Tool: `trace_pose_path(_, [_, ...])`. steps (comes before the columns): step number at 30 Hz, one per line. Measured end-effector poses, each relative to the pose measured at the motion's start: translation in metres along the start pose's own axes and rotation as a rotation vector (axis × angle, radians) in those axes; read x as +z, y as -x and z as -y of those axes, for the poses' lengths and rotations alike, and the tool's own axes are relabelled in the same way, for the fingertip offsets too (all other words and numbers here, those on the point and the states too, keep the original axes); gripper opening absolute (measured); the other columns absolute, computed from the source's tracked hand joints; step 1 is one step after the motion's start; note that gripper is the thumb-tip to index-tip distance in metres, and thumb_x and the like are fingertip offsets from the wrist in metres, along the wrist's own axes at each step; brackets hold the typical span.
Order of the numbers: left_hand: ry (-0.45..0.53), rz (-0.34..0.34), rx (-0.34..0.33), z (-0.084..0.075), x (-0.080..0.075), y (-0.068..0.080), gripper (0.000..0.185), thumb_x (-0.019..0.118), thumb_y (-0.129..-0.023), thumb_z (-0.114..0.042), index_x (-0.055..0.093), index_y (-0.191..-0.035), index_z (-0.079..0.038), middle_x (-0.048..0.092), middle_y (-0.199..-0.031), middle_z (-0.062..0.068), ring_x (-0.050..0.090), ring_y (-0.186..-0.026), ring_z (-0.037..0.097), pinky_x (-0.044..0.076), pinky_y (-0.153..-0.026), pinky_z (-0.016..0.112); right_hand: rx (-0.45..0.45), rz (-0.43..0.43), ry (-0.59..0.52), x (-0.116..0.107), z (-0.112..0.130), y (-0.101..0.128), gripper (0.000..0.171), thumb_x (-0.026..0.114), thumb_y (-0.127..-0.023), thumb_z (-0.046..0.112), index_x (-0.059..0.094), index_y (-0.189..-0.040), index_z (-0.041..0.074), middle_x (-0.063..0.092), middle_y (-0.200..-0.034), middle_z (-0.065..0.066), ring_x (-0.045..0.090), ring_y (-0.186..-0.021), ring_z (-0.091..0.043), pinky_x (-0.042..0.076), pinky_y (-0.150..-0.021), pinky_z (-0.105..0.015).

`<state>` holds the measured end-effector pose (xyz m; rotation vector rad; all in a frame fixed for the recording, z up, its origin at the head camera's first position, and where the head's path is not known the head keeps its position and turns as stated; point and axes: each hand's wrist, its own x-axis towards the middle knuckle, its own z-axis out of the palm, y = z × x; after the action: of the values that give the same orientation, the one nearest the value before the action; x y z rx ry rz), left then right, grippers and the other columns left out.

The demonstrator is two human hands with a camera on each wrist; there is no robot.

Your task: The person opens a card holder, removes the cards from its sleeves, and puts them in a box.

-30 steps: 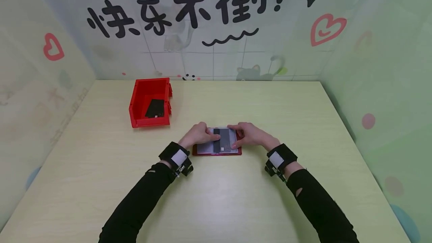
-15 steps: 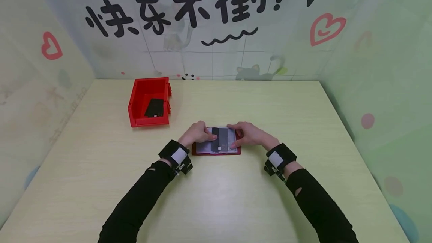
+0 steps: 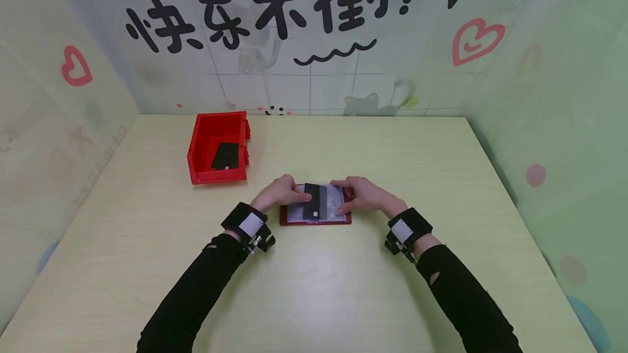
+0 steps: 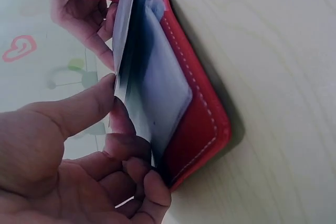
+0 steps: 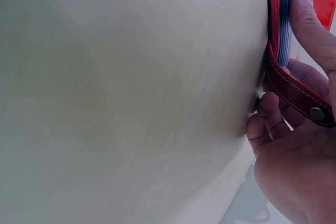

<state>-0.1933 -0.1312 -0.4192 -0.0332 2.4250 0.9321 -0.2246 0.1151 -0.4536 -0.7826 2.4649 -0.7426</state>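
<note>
Fingers (image 3: pixel 299 196) pinch black card (image 3: pixel 314 201).

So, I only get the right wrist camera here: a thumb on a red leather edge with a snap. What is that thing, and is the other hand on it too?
Observer: It is a red card holder lying open on the table; the left hand pinches a black card at its clear sleeves.
Visitor: And is there anything else on the table?
Observer: Yes, a red bin at the far left, with another black card lying inside it.
Visitor: Ok, and my hand?
Observer: The right hand holds the holder's right side, fingers on the sleeves.
</note>
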Motion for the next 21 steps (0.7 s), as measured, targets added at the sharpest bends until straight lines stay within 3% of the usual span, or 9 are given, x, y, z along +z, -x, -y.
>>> trace_pose_path(4, [0.026,0.012,0.014,0.002,-0.003,0.000,0.037,0.068,-0.096,-0.032,0.068,-0.106,0.004,0.057,-0.094,0.008,0.050,-0.089,0.021,0.036,-0.071,0.028,-0.002,0.003,-0.006,-0.001,0.001,0.001,0.080,0.083,-0.083,0.030,0.046,-0.150,0.008,0.045,-0.094,-0.007,0.045,-0.095,-0.021,0.034,-0.075,-0.030])
trace_pose_path(13, [0.058,-0.020,0.092,0.012,-0.003,-0.003,0.029,0.063,-0.098,-0.025,0.072,-0.088,0.001,0.053,-0.076,0.001,0.046,-0.073,0.015,0.031,-0.062,0.024,0.001,0.004,-0.009,0.000,0.000,0.000,0.080,0.084,-0.082,0.029,0.046,-0.150,0.007,0.044,-0.091,-0.006,0.045,-0.092,-0.020,0.034,-0.074,-0.029])
trace_pose_path(21, [0.109,-0.098,0.135,0.018,0.000,0.001,0.028,0.060,-0.099,-0.020,0.070,-0.106,0.005,0.059,-0.084,0.006,0.051,-0.076,0.015,0.037,-0.062,0.022,-0.014,-0.006,0.005,-0.001,0.002,0.002,0.080,0.084,-0.082,0.028,0.047,-0.149,0.006,0.043,-0.089,-0.005,0.044,-0.090,-0.020,0.033,-0.073,-0.028])
